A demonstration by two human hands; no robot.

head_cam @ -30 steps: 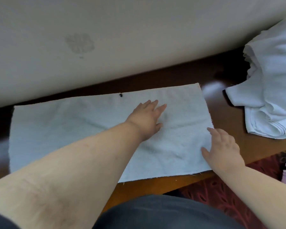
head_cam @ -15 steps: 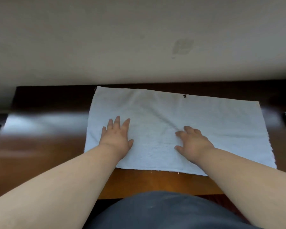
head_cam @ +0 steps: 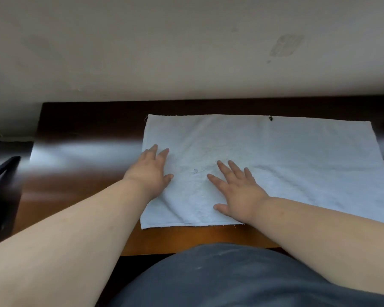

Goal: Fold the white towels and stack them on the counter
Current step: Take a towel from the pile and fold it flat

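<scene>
A white rectangular terry towel (head_cam: 286,165) lay spread flat and unfolded on the glossy dark-brown wooden surface (head_cam: 80,169), its long far edge running close to the pale beige wall (head_cam: 164,52) behind. The towel's right end ran out toward the frame edge, and its near right corner was covered by the right forearm, so that part could not be made out. A small dark speck (head_cam: 270,118) sat on the towel's far edge; what it was could not be told.

The left hand (head_cam: 152,172) rested palm down at the towel's left edge, fingers (head_cam: 163,154) extended and lying on the cloth, the grip open and holding nothing. The right hand (head_cam: 237,191) lay flat on the towel just right of the left one, fingers spread, thumb near the towel's near edge, its grip likewise open and only pressing. Soft creases showed in the cloth between the two hands.

Left of the towel, a black object (head_cam: 0,173) was cut off by the frame edge and stayed unidentifiable. Below the towel, dark grey clothing (head_cam: 220,278) hid the surface's front edge in part
</scene>
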